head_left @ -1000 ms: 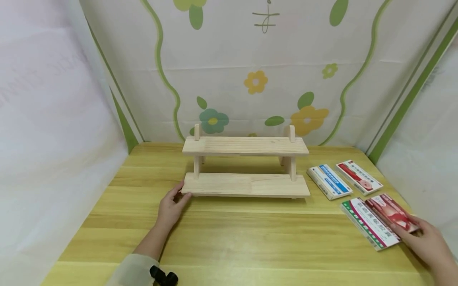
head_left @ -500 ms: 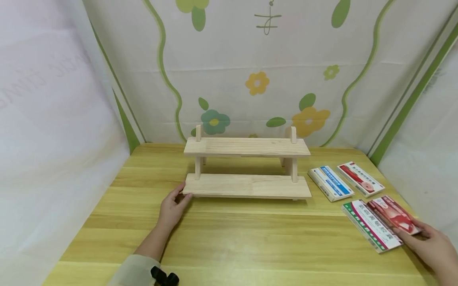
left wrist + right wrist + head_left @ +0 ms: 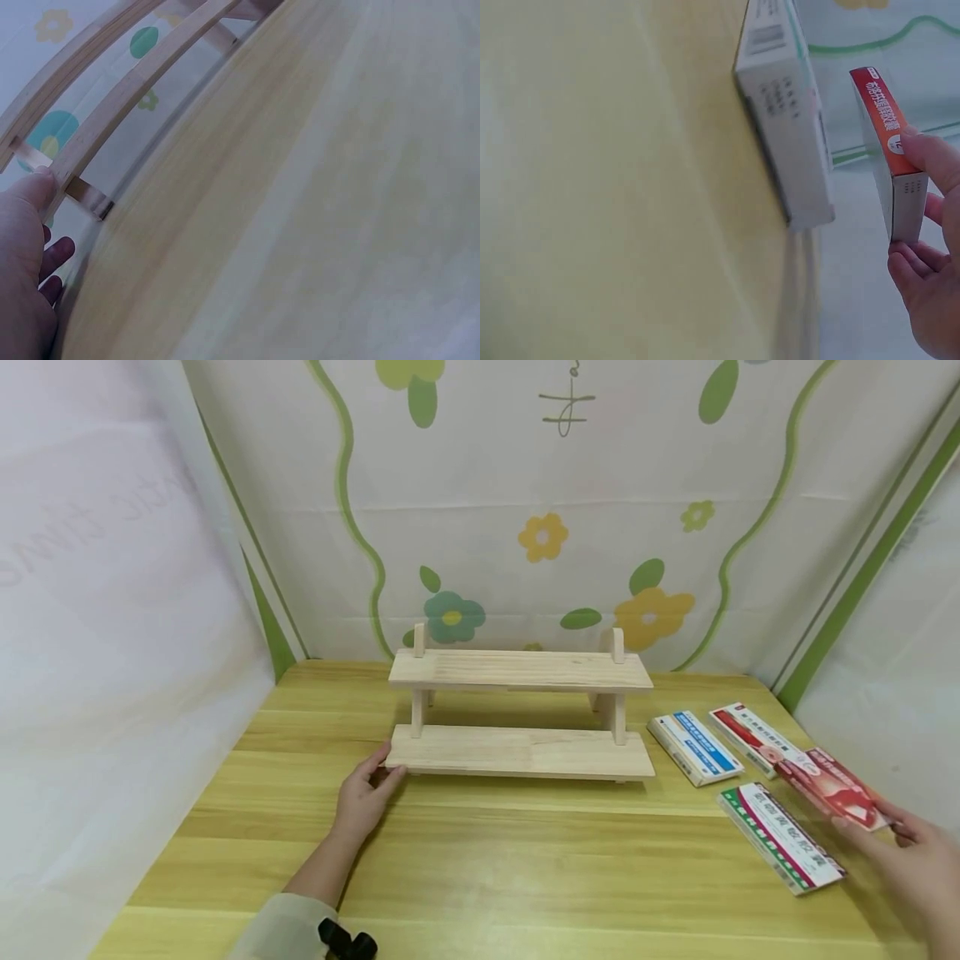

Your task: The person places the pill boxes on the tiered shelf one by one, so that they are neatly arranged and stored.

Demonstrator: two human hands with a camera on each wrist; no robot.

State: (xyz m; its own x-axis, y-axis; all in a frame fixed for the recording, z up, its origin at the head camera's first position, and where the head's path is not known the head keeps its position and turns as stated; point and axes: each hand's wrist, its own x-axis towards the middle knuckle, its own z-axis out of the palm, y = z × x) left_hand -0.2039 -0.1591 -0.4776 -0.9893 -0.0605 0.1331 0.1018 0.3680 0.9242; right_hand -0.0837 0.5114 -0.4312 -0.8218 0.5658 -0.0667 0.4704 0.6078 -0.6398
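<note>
A two-tier wooden rack [image 3: 521, 752] stands at the table's middle. My left hand [image 3: 362, 802] grips the left end of its lower shelf; in the left wrist view the thumb of this hand [image 3: 26, 255] lies on the shelf edge [image 3: 112, 112]. At the right, my right hand [image 3: 911, 860] holds a red box [image 3: 832, 789] by its near end, raised off the table. The right wrist view shows the hand [image 3: 934, 255] pinching that box [image 3: 889, 142] between thumb and fingers. Below it lies a white-and-green box [image 3: 783, 839].
A blue-and-white box [image 3: 696, 747] lies just right of the rack, with a red-and-white box [image 3: 753, 735] beside it, partly covered from view by the held box. Flower-patterned cloth [image 3: 465, 468] hangs behind the wooden table [image 3: 525, 877] and along its sides.
My right hand has lifted the red box away from the white-and-green one, up and slightly rightward. The left hand keeps its grip on the rack. The head view has shifted slightly.
</note>
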